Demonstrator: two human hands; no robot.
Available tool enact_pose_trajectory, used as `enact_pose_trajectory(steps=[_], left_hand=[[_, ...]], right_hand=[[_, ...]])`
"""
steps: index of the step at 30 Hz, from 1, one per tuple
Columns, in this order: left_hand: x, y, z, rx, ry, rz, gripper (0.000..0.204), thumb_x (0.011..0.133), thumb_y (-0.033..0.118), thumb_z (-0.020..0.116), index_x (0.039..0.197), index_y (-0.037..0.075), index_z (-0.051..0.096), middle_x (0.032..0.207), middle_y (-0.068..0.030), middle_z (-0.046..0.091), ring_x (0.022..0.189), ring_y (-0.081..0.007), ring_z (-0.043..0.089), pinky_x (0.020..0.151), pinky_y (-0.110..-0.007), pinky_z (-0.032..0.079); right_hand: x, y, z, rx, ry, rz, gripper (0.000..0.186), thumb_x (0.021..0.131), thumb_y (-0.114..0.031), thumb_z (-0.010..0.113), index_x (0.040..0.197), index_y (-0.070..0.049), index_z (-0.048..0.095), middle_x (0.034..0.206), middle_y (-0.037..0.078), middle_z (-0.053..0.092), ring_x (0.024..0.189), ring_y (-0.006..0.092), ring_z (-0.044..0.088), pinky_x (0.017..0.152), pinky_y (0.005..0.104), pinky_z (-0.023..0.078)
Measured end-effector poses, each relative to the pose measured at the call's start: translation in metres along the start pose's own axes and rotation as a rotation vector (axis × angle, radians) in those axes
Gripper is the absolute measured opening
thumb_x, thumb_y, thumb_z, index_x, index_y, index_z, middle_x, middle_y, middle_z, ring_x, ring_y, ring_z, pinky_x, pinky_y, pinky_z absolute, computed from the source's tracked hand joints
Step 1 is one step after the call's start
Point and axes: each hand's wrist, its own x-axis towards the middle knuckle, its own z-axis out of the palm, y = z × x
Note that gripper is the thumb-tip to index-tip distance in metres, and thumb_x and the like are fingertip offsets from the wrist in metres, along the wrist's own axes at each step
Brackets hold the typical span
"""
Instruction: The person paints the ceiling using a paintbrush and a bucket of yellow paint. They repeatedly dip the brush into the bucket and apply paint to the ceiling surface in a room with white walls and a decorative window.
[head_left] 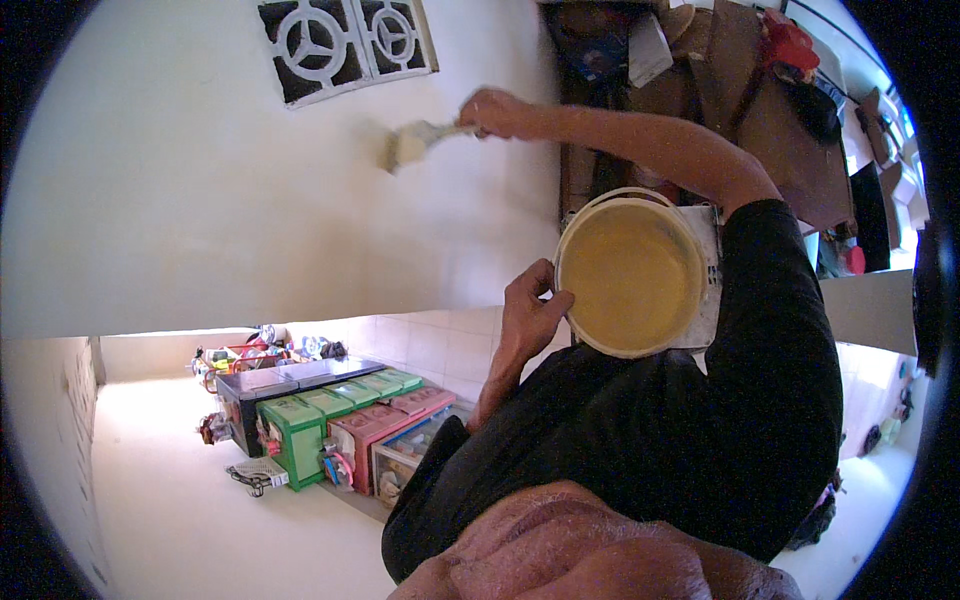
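Observation:
My right hand (497,113) is closed round the handle of a wide paintbrush (412,146). Its bristles are smeared by motion and lie close to or against the pale wall (250,200), below a vent; contact is hard to tell. My left hand (537,305) grips the near-left side of a round bucket (632,353), thumb over the rim. Inside the bucket is yellowish-cream paint (635,270), and its handle lies raised along the far rim. The bucket is in front of my body, above a whitish flat surface (712,255) that is partly hidden.
A patterned vent (345,42) is set in the wall at the top. Green drawers (292,440), pink drawers (350,435) and a dark cabinet (232,405) stand at lower left. Brown furniture (790,150) with piled items, including a red one (788,45), fills the upper right.

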Motion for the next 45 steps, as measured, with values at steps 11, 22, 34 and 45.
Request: enact_pose_trajectory(steps=[11,22,34,45], left_hand=[[-0.001,0.001,-0.003,-0.107,-0.079,-0.037,0.019,0.08,0.011,0.069,0.085,0.0,0.054,0.078,-0.0061,0.054,0.079,-0.013,0.054,0.072,-0.032,0.057],[0.022,-0.028,0.003,-0.444,0.13,-0.013,0.019,0.094,0.018,0.062,0.1,0.001,0.057,0.092,-0.0054,0.064,0.094,-0.0154,0.059,0.088,-0.031,0.046],[0.052,-0.184,0.096,-0.322,-0.046,-0.084,0.067,0.102,0.046,0.034,0.146,-0.004,0.033,0.149,-0.0281,0.034,0.14,-0.0406,0.031,0.117,-0.044,0.022],[0.059,-0.177,0.111,-0.401,0.017,-0.104,0.065,0.103,0.047,0.032,0.142,-0.004,0.039,0.144,-0.0298,0.039,0.136,-0.041,0.035,0.113,-0.045,0.026]], right_hand=[[-0.167,-0.115,-0.119,-0.01,0.326,0.46,0.034,0.092,-0.033,0.063,0.103,-0.001,0.066,0.066,-0.001,0.051,0.054,0.0072,0.045,0.049,0.026,0.035],[-0.278,-0.115,-0.066,-0.094,0.509,0.68,0.04,0.084,-0.034,0.073,0.1,0.002,0.067,0.083,0.012,0.069,0.075,0.0184,0.063,0.073,0.0361,0.051],[-0.277,-0.131,-0.043,-0.357,0.59,0.661,0.032,0.075,-0.019,0.078,0.097,0.002,0.067,0.084,0.011,0.071,0.072,0.0176,0.064,0.069,0.0352,0.052],[-0.264,-0.196,-0.052,0.159,0.518,0.659,0.027,0.077,-0.015,0.08,0.088,-0.002,0.059,0.07,0.003,0.062,0.055,0.0096,0.055,0.05,0.0242,0.044]])
